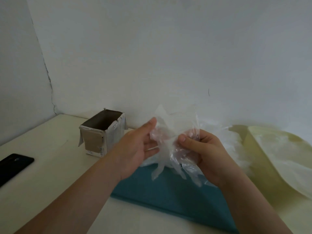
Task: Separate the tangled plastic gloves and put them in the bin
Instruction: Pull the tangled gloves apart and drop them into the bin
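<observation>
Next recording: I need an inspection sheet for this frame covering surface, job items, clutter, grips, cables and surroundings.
surface: pale table with a teal mat lying under the hands.
job's things: tangled plastic gloves held up above the mat; glove pile behind them; open cardboard bin to the left, its bottom out of sight.
clutter: black phone at the left edge; pale yellow tray at the right, partly under clear plastic.
grips: left hand pinches the gloves with its thumb; right hand holds them with curled fingers.
cables: nothing seen.
surroundings: white wall with a crack at the left corner.
</observation>
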